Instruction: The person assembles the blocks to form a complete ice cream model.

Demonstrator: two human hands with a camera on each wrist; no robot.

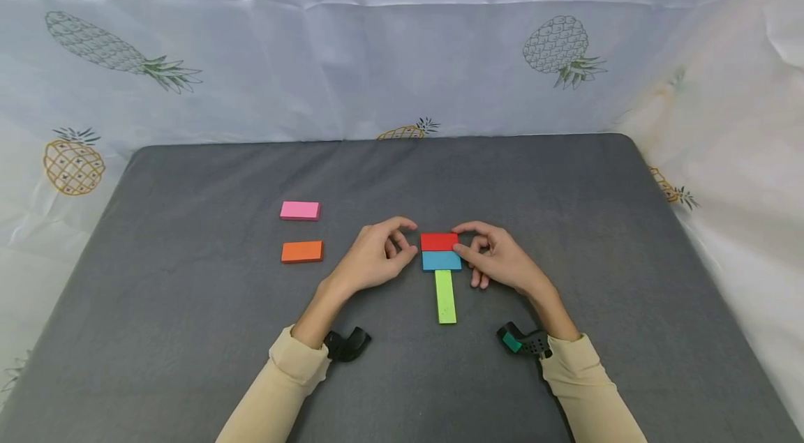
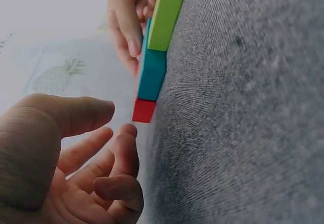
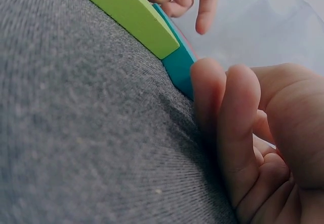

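Your left hand [image 1: 372, 256]: loosely parted, empty | right hand [image 1: 501, 259]: pinches red block [image 1: 436, 242] | uneven release could skew it

Red block [image 1: 436, 241] — blue block [image 1: 441, 261] — lime block [image 1: 445, 297]

A blue rectangular block [image 2: 152, 77] lies on grey woven cloth [image 2: 243, 112]. A lime-green rectangular block [image 2: 168, 16] meets one side of it; a red block [image 2: 144, 111] sits against the opposite side. The left hand [image 2: 76, 188], thumb and fingers apart, hovers near the blue block's closer end, the right hand [image 2: 124, 16] at its farther end. Beyond it hangs pale pineapple-printed fabric [image 2: 30, 67].
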